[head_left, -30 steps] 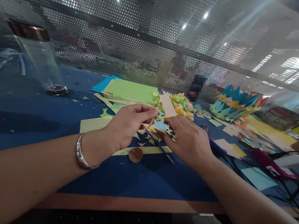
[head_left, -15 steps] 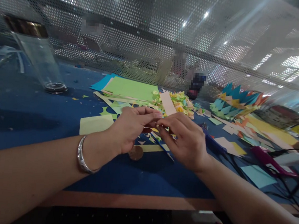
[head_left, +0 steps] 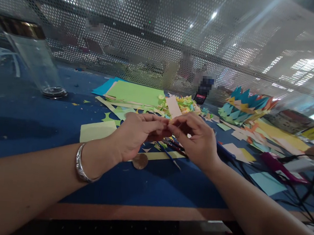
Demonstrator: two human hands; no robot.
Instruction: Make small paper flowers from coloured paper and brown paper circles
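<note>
Fingertips meet in mid-air above the table: my left hand (head_left: 138,134), with a silver bangle at its wrist, and my right hand (head_left: 197,138) are both closed in a pinch. Whatever lies between the fingertips is too small and covered to make out. A pale pink paper strip (head_left: 174,106) shows just behind the fingers. Below the hands are a thin blue stick-like tool (head_left: 171,157), dark-handled scissors (head_left: 175,145), partly hidden, and paper scraps. A round brown disc (head_left: 140,161) lies under my left wrist. Beside the left forearm sits a pale yellow paper piece (head_left: 97,130).
Green sheets (head_left: 135,93) are stacked at the back, next to a heap of small folded paper pieces (head_left: 189,105). A glass bottle (head_left: 39,57) stands at left. Rightward are a spiky folded-paper ring (head_left: 247,106), a blue glue gun (head_left: 225,150), a magenta power strip (head_left: 280,167) and cables.
Both hands stay together at nearly the same place, their fingers shifting slightly. More of the scissors shows beneath them. The whole view has moved a little.
</note>
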